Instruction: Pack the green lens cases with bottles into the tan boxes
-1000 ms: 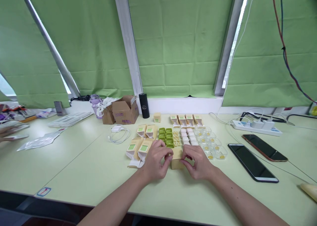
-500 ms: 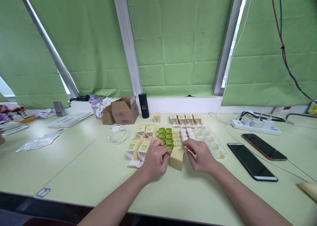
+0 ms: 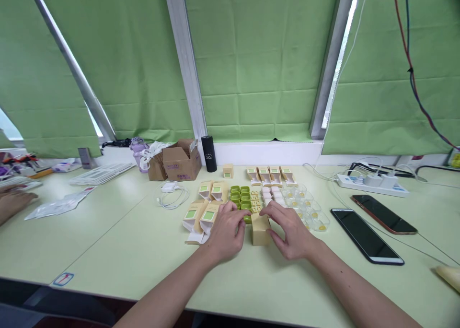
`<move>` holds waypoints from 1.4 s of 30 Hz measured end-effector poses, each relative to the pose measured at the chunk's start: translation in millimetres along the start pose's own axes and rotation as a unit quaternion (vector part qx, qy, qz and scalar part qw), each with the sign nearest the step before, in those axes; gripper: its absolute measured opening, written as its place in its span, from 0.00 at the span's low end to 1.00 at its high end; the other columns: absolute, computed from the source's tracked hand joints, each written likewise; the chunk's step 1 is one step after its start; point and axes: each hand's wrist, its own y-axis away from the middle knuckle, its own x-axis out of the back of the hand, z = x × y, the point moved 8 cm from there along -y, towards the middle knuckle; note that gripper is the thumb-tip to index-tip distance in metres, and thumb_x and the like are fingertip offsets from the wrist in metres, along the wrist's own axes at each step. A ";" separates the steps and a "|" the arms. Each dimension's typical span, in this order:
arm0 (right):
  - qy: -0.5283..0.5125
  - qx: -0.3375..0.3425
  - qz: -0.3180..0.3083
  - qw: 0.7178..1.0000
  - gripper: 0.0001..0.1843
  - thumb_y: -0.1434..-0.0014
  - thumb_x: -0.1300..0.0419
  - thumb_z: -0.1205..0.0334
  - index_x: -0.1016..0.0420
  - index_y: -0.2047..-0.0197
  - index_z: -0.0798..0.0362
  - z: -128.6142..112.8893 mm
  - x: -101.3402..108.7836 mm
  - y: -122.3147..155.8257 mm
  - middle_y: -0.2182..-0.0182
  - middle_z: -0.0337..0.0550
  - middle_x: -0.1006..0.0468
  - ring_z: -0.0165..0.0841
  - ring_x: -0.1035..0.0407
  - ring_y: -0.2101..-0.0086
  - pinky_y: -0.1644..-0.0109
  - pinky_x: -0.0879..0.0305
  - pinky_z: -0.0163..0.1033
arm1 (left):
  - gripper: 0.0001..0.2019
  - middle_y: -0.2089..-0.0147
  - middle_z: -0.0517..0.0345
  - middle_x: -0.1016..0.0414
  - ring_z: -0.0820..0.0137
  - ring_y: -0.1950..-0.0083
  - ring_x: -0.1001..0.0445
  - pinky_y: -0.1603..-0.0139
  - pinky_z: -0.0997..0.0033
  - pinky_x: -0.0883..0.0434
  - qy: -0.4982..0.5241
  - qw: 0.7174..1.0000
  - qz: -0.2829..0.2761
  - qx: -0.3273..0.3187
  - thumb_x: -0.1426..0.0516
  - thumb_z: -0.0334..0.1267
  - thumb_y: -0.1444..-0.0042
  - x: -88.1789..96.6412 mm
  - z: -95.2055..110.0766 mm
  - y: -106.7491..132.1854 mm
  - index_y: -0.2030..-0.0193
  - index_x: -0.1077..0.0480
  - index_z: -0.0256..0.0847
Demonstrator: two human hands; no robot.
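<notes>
Green blinds (image 3: 266,54) hang along the wall above me, and below them stretches a pale table (image 3: 151,251). A brown carton (image 3: 181,165) stands toward its back edge. Two hands work in front, well apart. The right hand (image 3: 290,229) grips a small tan box (image 3: 261,232), forefinger at the top and thumb against the near side. The left hand (image 3: 226,232) is curled at the box's other side; from here I can't tell whether its fingertips touch. The box sits upright on the table between the two hands. Two phones (image 3: 368,237) lie off to the right. Flapped boxes (image 3: 211,214) stand beside the left hand. Beyond the small box are green cups (image 3: 246,205), clear cups (image 3: 324,218), pinkish-white pieces (image 3: 276,194) and, tiniest, yellow bits (image 3: 256,203).
</notes>
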 end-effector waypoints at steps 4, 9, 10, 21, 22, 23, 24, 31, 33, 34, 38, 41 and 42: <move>-0.009 -0.020 0.001 1.000 0.32 0.51 0.44 0.74 0.35 0.42 0.48 7.3 1.9 -0.6 0.56 0.46 0.26 0.41 0.30 0.61 0.64 0.41 0.41 | 0.13 0.63 0.51 0.23 0.55 0.52 0.31 0.52 0.52 0.35 0.015 1.000 0.017 -0.009 0.46 0.24 0.36 3.1 1.5 0.2 0.51 0.23 0.41; -0.010 -0.032 0.014 0.999 0.31 0.51 0.44 0.75 0.36 0.43 0.47 13.2 2.4 0.0 0.57 0.45 0.27 0.39 0.31 0.64 0.64 0.41 0.41 | 0.11 0.64 0.53 0.23 0.56 0.53 0.31 0.53 0.53 0.35 0.037 0.999 0.025 -0.030 0.45 0.25 0.38 5.7 5.8 1.3 0.57 0.25 0.42; -0.003 -0.036 0.015 0.999 0.31 0.51 0.44 0.75 0.36 0.43 0.47 14.9 2.1 0.2 0.57 0.45 0.27 0.39 0.32 0.65 0.64 0.41 0.41 | 0.10 0.64 0.53 0.22 0.56 0.53 0.31 0.53 0.53 0.35 0.044 0.998 0.025 -0.037 0.46 0.25 0.38 6.1 7.2 1.7 0.57 0.25 0.42; 0.157 -0.116 0.060 0.979 0.28 0.48 0.46 0.79 0.33 0.45 0.48 41.1 2.2 4.3 0.57 0.43 0.23 0.35 0.31 0.70 0.72 0.48 0.38 | 0.09 0.65 0.52 0.22 0.56 0.54 0.31 0.53 0.52 0.33 0.067 0.995 0.054 -0.043 0.46 0.28 0.35 11.4 10.2 2.0 0.59 0.25 0.42; 0.166 -0.126 0.070 0.976 0.28 0.48 0.46 0.79 0.33 0.46 0.48 43.8 3.4 5.1 0.58 0.43 0.23 0.35 0.30 0.70 0.73 0.49 0.38 | 0.09 0.65 0.53 0.22 0.56 0.54 0.31 0.53 0.52 0.33 0.064 0.995 0.062 -0.038 0.46 0.28 0.34 12.0 8.9 1.8 0.59 0.25 0.43; 0.173 -0.134 0.077 0.973 0.27 0.48 0.46 0.79 0.33 0.47 0.48 46.1 3.9 5.9 0.58 0.43 0.23 0.35 0.30 0.70 0.73 0.49 0.38 | 0.09 0.65 0.53 0.22 0.56 0.54 0.32 0.52 0.52 0.33 0.061 0.995 0.068 -0.035 0.46 0.28 0.34 12.3 7.9 1.6 0.59 0.26 0.43; 0.177 -0.141 0.080 0.971 0.26 0.48 0.46 0.79 0.33 0.48 0.48 48.0 3.6 6.6 0.58 0.43 0.23 0.35 0.30 0.70 0.73 0.50 0.38 | 0.08 0.65 0.53 0.22 0.56 0.54 0.32 0.52 0.52 0.33 0.059 0.995 0.073 -0.034 0.46 0.29 0.34 12.4 7.4 1.5 0.58 0.26 0.43; 0.179 -0.183 0.075 0.964 0.24 0.48 0.45 0.79 0.32 0.51 0.48 50.8 -6.4 9.1 0.60 0.41 0.24 0.32 0.34 0.74 0.73 0.55 0.39 | 0.11 0.50 0.48 0.20 0.52 0.44 0.31 0.42 0.47 0.33 0.021 0.998 0.053 -0.039 0.44 0.30 0.34 12.7 18.3 -1.8 0.47 0.28 0.42; 0.179 -0.185 0.078 0.963 0.24 0.48 0.45 0.79 0.31 0.51 0.48 49.3 -7.2 8.9 0.60 0.41 0.24 0.32 0.34 0.74 0.73 0.55 0.39 | 0.14 0.45 0.47 0.21 0.50 0.39 0.32 0.39 0.46 0.33 0.011 0.999 0.030 -0.043 0.43 0.30 0.35 11.4 24.6 -4.0 0.43 0.29 0.42; 0.179 -0.184 0.081 0.963 0.24 0.48 0.45 0.79 0.31 0.51 0.48 48.6 -6.8 8.7 0.60 0.41 0.25 0.32 0.34 0.74 0.73 0.55 0.39 | 0.16 0.42 0.46 0.22 0.49 0.37 0.33 0.37 0.44 0.34 0.009 0.999 0.018 -0.046 0.43 0.31 0.35 10.6 28.1 -5.2 0.41 0.29 0.42; 0.182 -0.175 0.095 0.963 0.26 0.50 0.47 0.81 0.31 0.51 0.48 46.0 -3.9 7.9 0.59 0.42 0.25 0.34 0.33 0.71 0.73 0.54 0.38 | 0.22 0.33 0.45 0.28 0.45 0.32 0.38 0.33 0.38 0.36 0.000 0.997 -0.044 -0.057 0.40 0.35 0.35 4.7 42.0 -11.5 0.35 0.34 0.43; 0.181 -0.168 0.108 0.963 0.27 0.52 0.47 0.82 0.30 0.51 0.49 43.7 -1.5 7.4 0.58 0.44 0.25 0.36 0.31 0.67 0.73 0.51 0.38 | 0.27 0.34 0.44 0.28 0.43 0.32 0.38 0.34 0.38 0.34 -0.018 0.993 -0.101 -0.058 0.37 0.38 0.37 -1.8 50.7 -18.1 0.33 0.37 0.43; 0.179 -0.168 0.111 0.963 0.27 0.52 0.47 0.82 0.30 0.51 0.49 43.1 -0.9 7.3 0.58 0.44 0.25 0.37 0.30 0.66 0.73 0.51 0.38 | 0.28 0.35 0.44 0.28 0.43 0.33 0.37 0.35 0.39 0.34 -0.032 0.991 -0.118 -0.059 0.36 0.39 0.38 -3.7 53.4 -20.7 0.33 0.38 0.43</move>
